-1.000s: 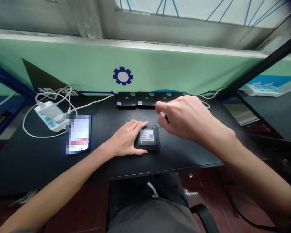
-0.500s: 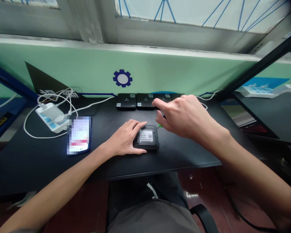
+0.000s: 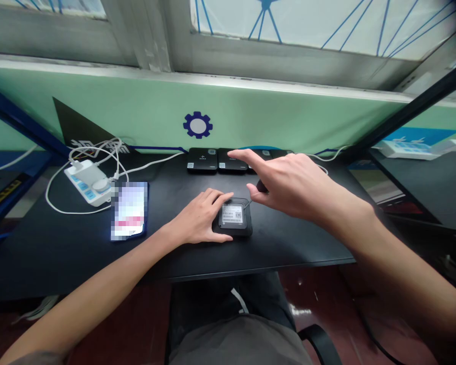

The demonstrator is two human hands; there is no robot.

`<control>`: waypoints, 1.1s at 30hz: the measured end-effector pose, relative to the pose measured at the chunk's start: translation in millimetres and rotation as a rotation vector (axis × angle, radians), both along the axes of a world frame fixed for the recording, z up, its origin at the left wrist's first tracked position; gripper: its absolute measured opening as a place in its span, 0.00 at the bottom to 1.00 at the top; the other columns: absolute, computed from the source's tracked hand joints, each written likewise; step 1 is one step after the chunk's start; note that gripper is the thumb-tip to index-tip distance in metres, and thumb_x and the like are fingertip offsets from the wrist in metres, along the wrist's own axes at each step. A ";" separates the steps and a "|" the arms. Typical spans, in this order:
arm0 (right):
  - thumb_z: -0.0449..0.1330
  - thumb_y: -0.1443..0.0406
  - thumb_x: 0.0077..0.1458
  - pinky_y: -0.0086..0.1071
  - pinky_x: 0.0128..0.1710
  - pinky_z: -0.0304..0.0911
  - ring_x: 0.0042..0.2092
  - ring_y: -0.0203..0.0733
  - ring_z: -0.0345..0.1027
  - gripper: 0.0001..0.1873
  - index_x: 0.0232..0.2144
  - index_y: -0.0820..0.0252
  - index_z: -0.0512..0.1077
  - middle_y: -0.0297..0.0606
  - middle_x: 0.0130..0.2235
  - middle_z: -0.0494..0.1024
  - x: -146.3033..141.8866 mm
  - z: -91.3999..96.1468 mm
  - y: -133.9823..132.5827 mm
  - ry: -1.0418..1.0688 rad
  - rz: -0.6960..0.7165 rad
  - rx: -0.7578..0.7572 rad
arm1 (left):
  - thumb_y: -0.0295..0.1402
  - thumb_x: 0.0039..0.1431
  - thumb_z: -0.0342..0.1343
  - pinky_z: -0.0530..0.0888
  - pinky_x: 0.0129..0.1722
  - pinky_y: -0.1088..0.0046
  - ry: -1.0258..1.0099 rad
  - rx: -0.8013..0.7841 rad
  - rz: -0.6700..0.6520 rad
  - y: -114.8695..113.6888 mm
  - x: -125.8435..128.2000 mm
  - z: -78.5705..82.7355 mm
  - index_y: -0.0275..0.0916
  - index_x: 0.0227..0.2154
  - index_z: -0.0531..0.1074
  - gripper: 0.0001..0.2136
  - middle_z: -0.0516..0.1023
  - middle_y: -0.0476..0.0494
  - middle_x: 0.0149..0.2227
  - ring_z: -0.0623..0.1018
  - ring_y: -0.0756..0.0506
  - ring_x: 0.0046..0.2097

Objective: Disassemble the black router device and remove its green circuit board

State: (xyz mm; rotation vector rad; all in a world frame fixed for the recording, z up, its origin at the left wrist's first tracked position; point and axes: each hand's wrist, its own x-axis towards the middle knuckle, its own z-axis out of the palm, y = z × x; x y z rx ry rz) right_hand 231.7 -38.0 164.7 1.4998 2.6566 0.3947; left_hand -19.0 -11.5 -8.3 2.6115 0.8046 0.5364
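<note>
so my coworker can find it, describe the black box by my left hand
On the black desk, black boxes line the back edge. One more box sits alone in front of that row, with a large pale label on top and the left hand against its side.

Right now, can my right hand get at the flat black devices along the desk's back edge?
Probably yes. The right hand hovers with its index finger reaching over the flat black rectangular devices, and nothing appears to stand between them; the left hand rests nearer, on a square black device.
</note>
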 end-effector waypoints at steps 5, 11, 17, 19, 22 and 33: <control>0.59 0.60 0.72 0.37 0.32 0.44 0.33 0.49 0.77 0.39 0.80 0.52 0.58 0.38 0.37 0.86 0.8 -1.8 1.3 0.008 -0.011 0.000 | 0.62 0.62 0.72 0.75 0.67 0.43 0.016 0.008 -0.001 -0.2 0.1 0.4 0.45 0.79 0.57 0.51 0.73 0.30 0.67 0.74 0.26 0.66; 0.58 0.61 0.71 0.37 0.32 0.46 0.36 0.51 0.80 0.38 0.79 0.53 0.59 0.41 0.39 0.88 2.2 -1.7 0.0 0.021 -0.021 -0.022 | 0.63 0.62 0.72 0.74 0.69 0.43 0.039 0.008 -0.001 0.1 -0.1 1.6 0.43 0.79 0.56 0.53 0.72 0.29 0.68 0.74 0.26 0.67; 0.57 0.51 0.78 0.39 0.32 0.46 0.33 0.55 0.79 0.32 0.75 0.57 0.68 0.45 0.35 0.87 4.3 -3.8 -1.4 -0.043 -0.103 0.037 | 0.63 0.62 0.72 0.74 0.69 0.42 0.038 0.006 0.005 0.3 -0.4 0.3 0.44 0.80 0.55 0.53 0.72 0.29 0.68 0.74 0.26 0.67; 0.58 0.48 0.78 0.39 0.32 0.47 0.34 0.55 0.79 0.31 0.73 0.57 0.71 0.45 0.34 0.87 6.5 -5.1 1.1 -0.021 -0.094 0.025 | 0.63 0.62 0.72 0.74 0.69 0.42 0.041 0.005 0.007 0.4 -0.5 0.1 0.44 0.80 0.55 0.54 0.72 0.29 0.69 0.74 0.26 0.68; 0.61 0.51 0.77 0.38 0.32 0.49 0.35 0.54 0.79 0.27 0.70 0.54 0.74 0.43 0.34 0.87 10.4 -6.7 6.0 0.024 -0.069 -0.008 | 0.63 0.62 0.73 0.74 0.70 0.42 0.046 0.002 0.008 0.4 -0.6 0.3 0.44 0.80 0.55 0.54 0.71 0.29 0.69 0.73 0.26 0.68; 0.69 0.60 0.69 0.37 0.34 0.56 0.39 0.54 0.83 0.35 0.75 0.50 0.71 0.42 0.41 0.90 1.6 -0.2 1.9 0.093 -0.063 -0.059 | 0.63 0.62 0.73 0.74 0.70 0.45 0.068 0.014 0.005 -0.3 0.3 3.2 0.41 0.79 0.56 0.54 0.71 0.29 0.68 0.73 0.27 0.68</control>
